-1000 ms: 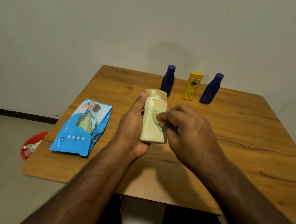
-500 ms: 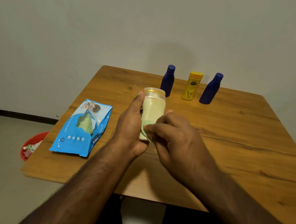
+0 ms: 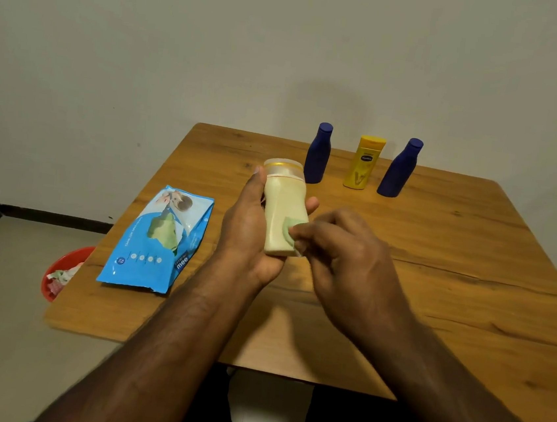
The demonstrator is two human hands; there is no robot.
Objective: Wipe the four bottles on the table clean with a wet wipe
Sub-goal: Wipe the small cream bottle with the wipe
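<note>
My left hand point(image 3: 246, 228) grips a cream bottle point(image 3: 282, 208) with a clear cap, upright above the wooden table point(image 3: 453, 263). My right hand point(image 3: 344, 262) pinches a pale green wet wipe point(image 3: 289, 230) against the bottle's lower right side. Most of the wipe is hidden under my fingers. At the back of the table stand a dark blue bottle point(image 3: 317, 153), a yellow bottle point(image 3: 364, 163) and a second dark blue bottle point(image 3: 400, 168), all upright in a row.
A blue pack of wet wipes point(image 3: 159, 239) lies flat on the table's left part. A red bin point(image 3: 61, 274) with crumpled wipes sits on the floor left of the table. A plain wall stands close behind the table.
My right hand with the wipe moved from the bottle's left lower side to its right lower side. The left hand turned the bottle slightly, so fingertips now show on its right.
</note>
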